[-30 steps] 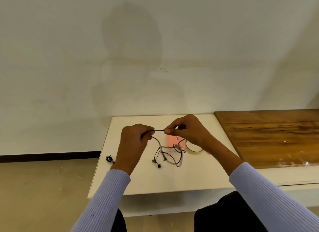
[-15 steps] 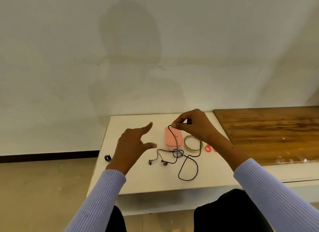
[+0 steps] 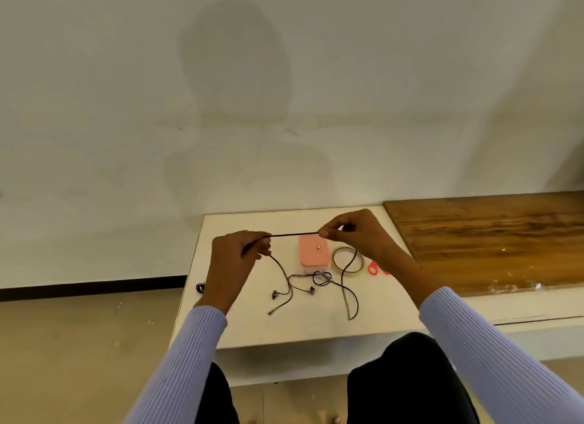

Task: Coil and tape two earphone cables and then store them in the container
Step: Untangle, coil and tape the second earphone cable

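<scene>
Red scissors [image 3: 374, 268] on white table [image 3: 240, 329] (partly hidden); wooden board [image 3: 493, 237] at right.

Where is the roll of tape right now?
The roll of tape lies on the white table, between the pink container and the red scissors, below the right hand.

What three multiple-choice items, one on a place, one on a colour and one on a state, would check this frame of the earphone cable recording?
1. Where is the tape roll?
A. Right of the pink container
B. On the floor
C. On the wooden board

2. What colour is the container's lid?
A. Blue
B. Pink
C. Black

3. How is the earphone cable held?
A. Lying untouched
B. By one hand only
C. Stretched between the left hand and the right hand

Answers: 1 A, the roll lies on the white table beside the container. 2 B, the lid is plainly pink. 3 C, both hands pinch it with a taut span between.
</scene>
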